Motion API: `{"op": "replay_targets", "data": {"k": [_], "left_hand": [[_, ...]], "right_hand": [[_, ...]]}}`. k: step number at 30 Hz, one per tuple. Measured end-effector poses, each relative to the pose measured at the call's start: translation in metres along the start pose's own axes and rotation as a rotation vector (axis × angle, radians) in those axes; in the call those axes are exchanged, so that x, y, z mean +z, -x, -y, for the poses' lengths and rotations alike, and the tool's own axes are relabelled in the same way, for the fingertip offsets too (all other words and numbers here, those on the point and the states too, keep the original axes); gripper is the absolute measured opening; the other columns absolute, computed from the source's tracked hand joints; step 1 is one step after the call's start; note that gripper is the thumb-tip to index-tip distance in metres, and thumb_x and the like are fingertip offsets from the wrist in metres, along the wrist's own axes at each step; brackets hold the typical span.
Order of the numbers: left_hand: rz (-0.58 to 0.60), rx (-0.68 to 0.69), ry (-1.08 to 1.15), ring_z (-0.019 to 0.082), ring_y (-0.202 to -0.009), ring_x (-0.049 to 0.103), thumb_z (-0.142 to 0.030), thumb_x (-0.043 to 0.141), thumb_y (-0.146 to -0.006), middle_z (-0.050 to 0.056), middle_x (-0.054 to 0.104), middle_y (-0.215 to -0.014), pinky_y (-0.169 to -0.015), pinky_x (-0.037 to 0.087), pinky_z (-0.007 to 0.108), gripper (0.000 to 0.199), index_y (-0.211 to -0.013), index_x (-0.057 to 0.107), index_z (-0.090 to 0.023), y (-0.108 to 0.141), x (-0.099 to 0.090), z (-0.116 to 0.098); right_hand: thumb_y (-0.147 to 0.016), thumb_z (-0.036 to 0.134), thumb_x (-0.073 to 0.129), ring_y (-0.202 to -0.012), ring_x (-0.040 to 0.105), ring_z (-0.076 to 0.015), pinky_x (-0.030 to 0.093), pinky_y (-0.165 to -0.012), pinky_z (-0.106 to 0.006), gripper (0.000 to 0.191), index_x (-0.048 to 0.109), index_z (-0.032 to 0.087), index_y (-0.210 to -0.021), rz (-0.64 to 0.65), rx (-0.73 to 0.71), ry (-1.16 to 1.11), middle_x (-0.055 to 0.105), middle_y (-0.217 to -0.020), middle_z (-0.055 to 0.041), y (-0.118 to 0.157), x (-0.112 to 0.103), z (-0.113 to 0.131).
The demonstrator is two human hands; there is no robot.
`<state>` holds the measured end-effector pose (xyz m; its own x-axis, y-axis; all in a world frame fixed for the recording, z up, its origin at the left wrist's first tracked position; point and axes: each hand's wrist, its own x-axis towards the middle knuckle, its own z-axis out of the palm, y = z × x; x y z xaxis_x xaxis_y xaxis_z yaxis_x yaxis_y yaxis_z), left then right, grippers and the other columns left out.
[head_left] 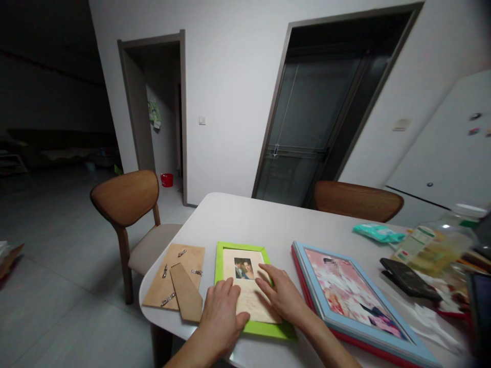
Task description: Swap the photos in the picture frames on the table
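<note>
A lime-green picture frame [268, 329] lies flat on the table between my hands. Inside it is a cream sheet [249, 296] with a small photo [244, 268] of two people near its top and faint writing lower down. My left hand [222, 312] rests over the frame's lower left side, fingers extended and thumb apart. On the other side, my right hand [283, 294] lies across the right edge, its spread fingers reaching over the sheet beside the photo. Neither hand appears to grip anything. Left of the frame is a wooden backing board [155, 291] with metal clips and a stand leg [186, 291].
A light-blue picture frame [314, 286] lies on something red at the right. Beyond it are a dark phone-like object [410, 278], a teal packet [378, 233], a plastic jug [437, 245] and crumpled tissue [433, 327]. Wooden chairs [128, 197] stand around the white table [238, 214].
</note>
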<state>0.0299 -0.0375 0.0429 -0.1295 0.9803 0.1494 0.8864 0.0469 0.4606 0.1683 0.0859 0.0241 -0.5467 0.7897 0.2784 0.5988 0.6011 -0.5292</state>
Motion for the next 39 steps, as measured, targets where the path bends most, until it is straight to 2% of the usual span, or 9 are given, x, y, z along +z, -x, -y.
{"op": "replay_targets", "data": {"k": [5,15,18,22,25,29,33,36,39], "left_hand": [[-0.008,0.011,0.058,0.025,-0.12,0.026,-0.031,0.053,-0.068,0.011,0.035,-0.131,-0.097,0.02,0.038,0.045,-0.11,0.047,-0.017,0.004,0.005,0.005],[-0.055,0.034,-0.033,0.025,-0.099,0.048,-0.021,0.049,-0.07,0.007,0.058,-0.102,-0.085,0.034,0.041,0.018,-0.085,0.058,-0.018,-0.019,0.004,0.008],[-0.072,0.058,-0.019,0.023,-0.105,0.045,-0.017,0.047,-0.07,0.006,0.055,-0.11,-0.088,0.035,0.039,0.026,-0.094,0.056,-0.019,-0.013,-0.001,0.013],[-0.212,0.088,-0.007,0.02,-0.119,0.032,-0.011,0.042,-0.071,0.008,0.041,-0.127,-0.099,0.027,0.039,0.04,-0.11,0.047,-0.017,0.019,-0.016,0.053],[-0.322,-0.052,-0.085,0.025,-0.12,0.032,-0.01,0.043,-0.066,0.01,0.042,-0.127,-0.098,0.027,0.045,0.049,-0.114,0.045,-0.016,0.048,-0.032,0.1],[-0.267,-0.141,-0.091,0.026,-0.117,0.037,-0.017,0.048,-0.065,0.008,0.045,-0.125,-0.096,0.031,0.044,0.045,-0.11,0.051,-0.019,0.072,-0.047,0.143],[-0.249,-0.106,-0.045,0.026,-0.116,0.038,-0.022,0.057,-0.064,0.007,0.043,-0.127,-0.094,0.033,0.041,0.049,-0.113,0.049,-0.021,0.082,-0.051,0.155],[-0.283,-0.054,-0.04,0.026,-0.114,0.04,-0.024,0.061,-0.063,0.007,0.046,-0.125,-0.093,0.035,0.039,0.047,-0.11,0.052,-0.023,0.082,-0.053,0.152],[-0.374,0.012,-0.026,0.023,-0.11,0.045,-0.031,0.056,-0.071,0.005,0.05,-0.12,-0.092,0.038,0.036,0.035,-0.105,0.055,-0.025,0.074,-0.059,0.131]], "right_hand": [[-0.073,0.035,0.048,-0.111,0.036,-0.0252,0.028,-0.093,-0.038,0.04,0.054,0.017,-0.108,-0.008,-0.028,0.036,0.051,-0.115,-0.0095,0.025,0.005,-0.005],[-0.073,0.03,0.047,-0.111,0.036,-0.0264,0.032,-0.086,-0.039,0.032,0.058,0.024,-0.102,0.091,-0.04,0.265,0.049,-0.118,-0.008,0.024,0.005,0.014],[-0.072,0.026,0.048,-0.107,0.04,-0.0269,0.033,-0.081,-0.039,0.027,0.06,0.025,-0.096,0.055,-0.012,0.307,0.051,-0.114,-0.0082,0.022,0.002,0.022],[-0.074,0.028,0.047,-0.102,0.043,-0.0241,0.032,-0.083,-0.037,0.028,0.058,0.022,-0.099,0.026,-0.116,0.16,0.053,-0.11,-0.0088,0.025,0.007,0.055],[-0.073,0.029,0.049,-0.094,0.046,-0.0206,0.033,-0.081,-0.033,0.028,0.056,0.023,-0.1,0.119,-0.253,-0.011,0.057,-0.1,-0.0061,0.025,0.023,0.095],[-0.062,0.037,0.059,-0.087,0.047,-0.0235,0.034,-0.077,-0.037,0.038,0.056,0.02,-0.095,0.175,-0.261,0.0,0.056,-0.092,-0.008,0.015,0.059,0.141],[-0.057,0.021,0.057,-0.089,0.047,-0.0234,0.038,-0.076,-0.035,0.042,0.053,0.017,-0.099,0.189,-0.191,-0.086,0.051,-0.095,-0.0094,0.004,0.081,0.157],[-0.06,0.012,0.051,-0.092,0.048,-0.019,0.038,-0.082,-0.03,0.052,0.047,0.017,-0.111,0.163,-0.18,-0.318,0.049,-0.101,-0.0087,0.007,0.067,0.154],[-0.061,0.011,0.05,-0.092,0.048,-0.0165,0.037,-0.085,-0.028,0.046,0.05,0.02,-0.106,0.151,-0.244,-0.443,0.049,-0.1,-0.0062,0.018,0.032,0.144]]}}
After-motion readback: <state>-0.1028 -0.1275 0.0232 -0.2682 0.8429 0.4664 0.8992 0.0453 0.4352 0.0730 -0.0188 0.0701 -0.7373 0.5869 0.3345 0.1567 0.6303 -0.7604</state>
